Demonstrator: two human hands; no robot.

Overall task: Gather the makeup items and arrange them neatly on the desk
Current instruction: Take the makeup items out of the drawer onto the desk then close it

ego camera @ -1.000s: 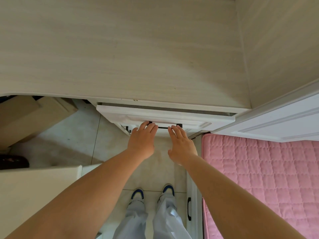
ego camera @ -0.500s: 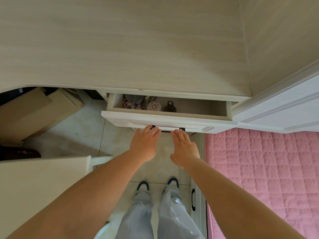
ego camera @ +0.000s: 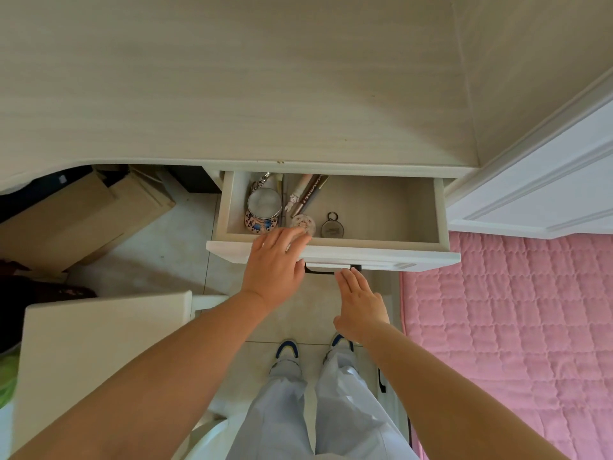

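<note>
The task is judged to be at its very start: the drawer (ego camera: 331,250) under the desk (ego camera: 232,94) is seen pulled open, but nothing has been taken out, and no makeup item is seen on the desk. All of the gathering and arranging is left. The items are found at the left end of the drawer, close together: a round mirror (ego camera: 264,203) lying over a patterned compact (ego camera: 260,224), a chain (ego camera: 260,182) at its far side, several pens or pencils (ego camera: 306,192) laid lengthwise toward the back, a small clear round case (ego camera: 303,223) by the front wall, and a dark round case (ego camera: 332,228) with a ring just beside it. The right half of the drawer is seen bare. The left hand (ego camera: 273,265) is held over the drawer front with its grip apart, fingers straight and reaching toward the clear case; contact cannot be told. The right hand (ego camera: 360,302) is held flat below the handle (ego camera: 326,269), fingers together and straight, nothing held.
</note>
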